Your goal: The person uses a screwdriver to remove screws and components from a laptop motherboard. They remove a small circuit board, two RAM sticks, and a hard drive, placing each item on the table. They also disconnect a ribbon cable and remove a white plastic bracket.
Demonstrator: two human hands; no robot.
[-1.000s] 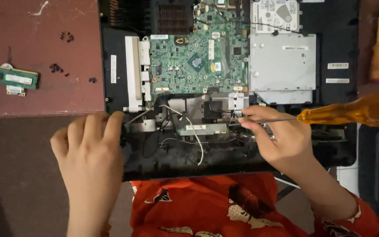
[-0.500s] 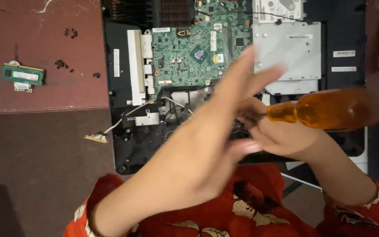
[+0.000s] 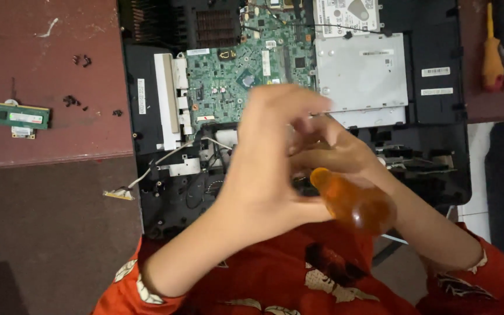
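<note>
**Opened laptop on maroon desk — both hands meet over chassis, screwdriver in right**

Maroon desk top (image 3: 42, 76) fills upper left of frame; darker floor below it, red patterned clothing along bottom edge. Opened laptop chassis (image 3: 433, 105) lies across centre/upper frame, base cover off: green motherboard (image 3: 228, 76) upper centre, silver metal drive cover (image 3: 363, 70) to its right, black heatsink fins at top edge.

Left hand (image 3: 263, 169) sits centre frame, back of hand to camera, fingers together and curled toward the right hand; whether they pinch anything, cannot tell — tips blurred and overlapped. Right hand (image 3: 339, 154) comes in from lower right, fingers wrapped round an amber-handled screwdriver (image 3: 354, 201).

Key relation: handle sits lower right of both hands, just below left palm edge. Long axis seems to run from handle up-left toward chassis centre; shaft and tip hidden behind left hand. Right hand has the tool; left is touching or v. close beside it, on the side the shaft runs toward.

Around: small green memory module (image 3: 21, 115) at left edge of desk, loose black screws (image 3: 72, 102) near it, well apart from hands. Loose ribbon cable end (image 3: 118, 193) hangs off chassis lower-left corner. Second screwdriver, yellow/red handle (image 3: 491, 58), upper right, untouched.
</note>
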